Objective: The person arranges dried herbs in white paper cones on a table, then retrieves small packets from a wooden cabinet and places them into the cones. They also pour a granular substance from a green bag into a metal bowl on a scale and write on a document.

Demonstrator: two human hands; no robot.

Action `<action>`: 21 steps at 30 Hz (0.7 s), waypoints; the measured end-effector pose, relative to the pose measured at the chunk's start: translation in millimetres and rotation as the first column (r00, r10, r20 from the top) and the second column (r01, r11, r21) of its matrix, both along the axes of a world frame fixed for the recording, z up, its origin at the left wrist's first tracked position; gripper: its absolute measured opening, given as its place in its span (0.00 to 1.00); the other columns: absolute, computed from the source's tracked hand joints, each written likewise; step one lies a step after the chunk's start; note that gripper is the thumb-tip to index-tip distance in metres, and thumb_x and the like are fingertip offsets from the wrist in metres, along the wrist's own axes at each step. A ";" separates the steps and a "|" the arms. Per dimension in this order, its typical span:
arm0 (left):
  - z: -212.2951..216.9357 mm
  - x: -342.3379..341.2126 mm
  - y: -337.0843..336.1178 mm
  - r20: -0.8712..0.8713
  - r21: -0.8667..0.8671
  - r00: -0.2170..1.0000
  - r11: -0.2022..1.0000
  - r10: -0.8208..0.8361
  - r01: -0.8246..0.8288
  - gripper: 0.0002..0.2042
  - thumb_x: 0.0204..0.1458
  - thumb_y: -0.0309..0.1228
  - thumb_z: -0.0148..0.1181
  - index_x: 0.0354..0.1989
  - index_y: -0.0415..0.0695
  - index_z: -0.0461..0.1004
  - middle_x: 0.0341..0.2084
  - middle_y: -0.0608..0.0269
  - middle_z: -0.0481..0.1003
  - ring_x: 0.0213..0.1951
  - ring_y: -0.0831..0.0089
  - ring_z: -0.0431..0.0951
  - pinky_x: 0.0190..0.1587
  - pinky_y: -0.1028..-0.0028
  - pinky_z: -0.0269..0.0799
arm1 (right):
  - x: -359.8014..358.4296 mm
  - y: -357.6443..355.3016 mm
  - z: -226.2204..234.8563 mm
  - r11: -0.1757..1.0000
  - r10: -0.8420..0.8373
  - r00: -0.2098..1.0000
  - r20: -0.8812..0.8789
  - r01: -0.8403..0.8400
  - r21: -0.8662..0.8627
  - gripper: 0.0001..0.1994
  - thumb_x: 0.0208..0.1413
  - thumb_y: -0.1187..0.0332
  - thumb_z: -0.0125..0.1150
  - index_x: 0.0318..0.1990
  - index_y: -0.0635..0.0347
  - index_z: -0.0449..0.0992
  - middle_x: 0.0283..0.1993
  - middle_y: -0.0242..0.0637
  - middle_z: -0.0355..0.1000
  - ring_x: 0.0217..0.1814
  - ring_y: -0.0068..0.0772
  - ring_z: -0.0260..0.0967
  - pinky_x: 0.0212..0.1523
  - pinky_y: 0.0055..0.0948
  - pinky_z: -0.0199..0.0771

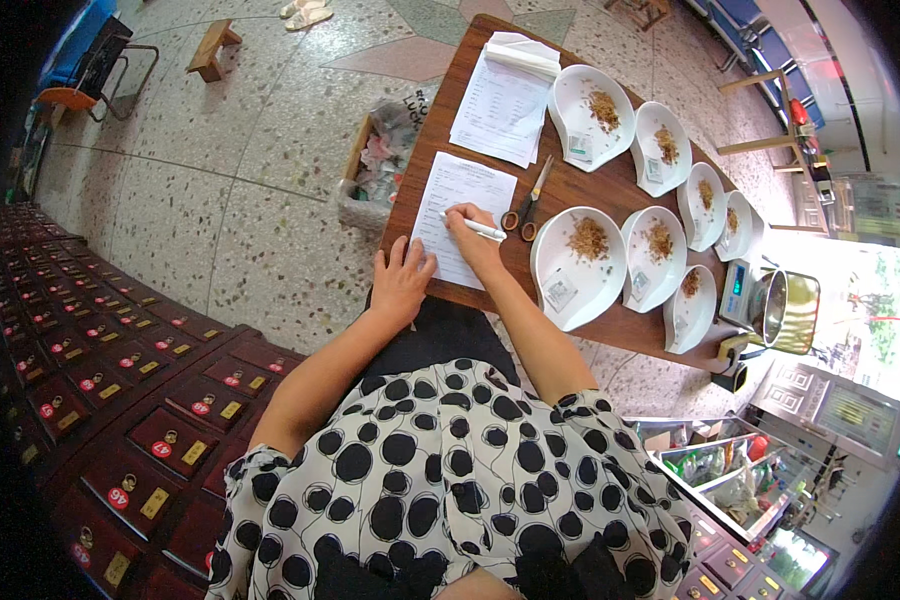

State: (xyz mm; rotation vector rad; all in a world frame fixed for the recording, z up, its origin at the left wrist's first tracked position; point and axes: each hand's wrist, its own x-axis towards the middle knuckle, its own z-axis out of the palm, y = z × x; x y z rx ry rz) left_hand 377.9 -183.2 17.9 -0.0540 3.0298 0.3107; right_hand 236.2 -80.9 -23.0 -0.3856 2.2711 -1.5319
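At the near left corner of a dark brown wooden table [580, 190], a white printed sheet of paper [470, 190] lies flat; it looks light and limp, likely to slide or crease, so flat pressure near an edge should hold it best. To its right stands a smooth white spouted bowl [555, 250] with dried brown shreds [588, 240], probably stiff and slick (ceramic or plastic, I cannot tell), better taken by the rim. The left hand [402, 280] rests with fingers slightly spread at the sheet's lower left edge. The right hand [473, 238] is over the sheet, thumb and fingers drawn into a pinch. Just beyond the sheet's right edge lie dark-handled metal scissors [532, 205], apparently rigid, safest lifted by the loops. Smallest, a slim white pen [487, 231] sits in the right hand's pinch; it should be light, stiff and rather slick, easiest to steer near its tip, though whether that tip touches the paper I cannot tell
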 end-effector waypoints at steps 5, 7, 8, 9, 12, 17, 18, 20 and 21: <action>2.5 -0.6 0.4 0.016 0.008 1.000 1.000 -0.002 0.001 0.30 0.32 0.34 0.65 0.50 0.52 0.64 0.53 0.58 0.55 0.57 0.57 0.51 0.52 0.52 0.54 | -5.1 4.8 14.4 0.991 -0.121 0.990 0.069 0.124 -0.050 0.09 0.47 0.67 0.51 0.29 0.65 0.74 0.25 0.40 0.72 0.27 0.28 0.67 0.30 0.25 0.66; 0.0 -0.7 1.0 -0.009 -0.009 1.000 1.000 0.005 -0.005 0.30 0.32 0.34 0.66 0.50 0.52 0.64 0.53 0.58 0.55 0.57 0.57 0.51 0.52 0.53 0.54 | -6.4 6.6 27.6 0.970 -0.182 0.967 0.177 0.206 -0.129 0.09 0.48 0.68 0.51 0.31 0.64 0.73 0.26 0.40 0.72 0.27 0.28 0.67 0.30 0.24 0.65; -0.2 -1.7 1.2 -0.022 -0.020 1.000 1.000 0.004 -0.004 0.30 0.32 0.34 0.66 0.50 0.52 0.64 0.53 0.58 0.56 0.57 0.57 0.51 0.52 0.53 0.54 | -9.8 9.6 31.0 0.978 -0.140 0.976 0.168 0.162 -0.129 0.08 0.49 0.67 0.51 0.32 0.61 0.73 0.28 0.39 0.71 0.29 0.30 0.66 0.31 0.26 0.65; -0.3 -1.7 1.8 -0.011 -0.020 1.000 1.000 0.011 -0.011 0.30 0.32 0.34 0.66 0.49 0.52 0.64 0.53 0.58 0.56 0.57 0.57 0.51 0.52 0.53 0.54 | -12.5 12.6 31.7 0.994 -0.096 0.994 0.047 0.098 -0.049 0.08 0.50 0.66 0.51 0.32 0.60 0.73 0.28 0.39 0.71 0.30 0.31 0.65 0.33 0.26 0.64; -1.5 -1.5 3.8 0.001 -0.019 0.999 0.999 0.032 -0.032 0.30 0.31 0.33 0.66 0.49 0.52 0.64 0.53 0.59 0.56 0.57 0.57 0.51 0.52 0.53 0.55 | -19.0 23.2 40.5 0.978 0.133 0.926 -0.355 -0.064 0.198 0.06 0.47 0.66 0.54 0.32 0.56 0.73 0.30 0.37 0.69 0.40 0.39 0.62 0.40 0.33 0.62; 5.5 -5.4 5.9 0.044 0.032 0.997 0.997 0.069 -0.071 0.31 0.29 0.32 0.67 0.48 0.52 0.65 0.52 0.59 0.56 0.57 0.57 0.51 0.53 0.55 0.55 | -38.7 38.6 39.6 0.865 0.448 0.673 -0.589 -0.160 0.475 0.11 0.40 0.73 0.54 0.35 0.52 0.73 0.32 0.35 0.66 0.45 0.40 0.59 0.41 0.37 0.61; 6.6 -7.0 7.0 0.060 0.041 0.995 0.996 0.082 -0.085 0.31 0.28 0.32 0.67 0.47 0.52 0.65 0.52 0.59 0.56 0.57 0.57 0.51 0.53 0.56 0.55 | -39.8 38.2 38.2 0.859 0.465 0.650 -0.601 -0.166 0.484 0.11 0.40 0.73 0.53 0.36 0.53 0.73 0.32 0.35 0.66 0.46 0.40 0.59 0.41 0.37 0.61; 8.2 -9.2 7.6 0.090 0.059 0.990 0.992 0.109 -0.115 0.31 0.27 0.31 0.68 0.47 0.51 0.65 0.52 0.59 0.57 0.58 0.57 0.51 0.54 0.56 0.54 | -43.2 38.9 36.5 0.859 0.481 0.627 -0.613 -0.200 0.471 0.13 0.39 0.75 0.53 0.37 0.54 0.73 0.33 0.36 0.65 0.46 0.41 0.59 0.41 0.37 0.62; 9.4 -9.3 8.5 0.108 0.076 0.986 0.988 0.125 -0.134 0.30 0.28 0.30 0.68 0.46 0.52 0.65 0.52 0.59 0.57 0.58 0.56 0.51 0.54 0.55 0.53 | -42.4 39.2 36.6 0.861 0.477 0.650 -0.592 -0.211 0.463 0.14 0.39 0.75 0.53 0.37 0.54 0.73 0.33 0.37 0.65 0.46 0.42 0.59 0.41 0.37 0.62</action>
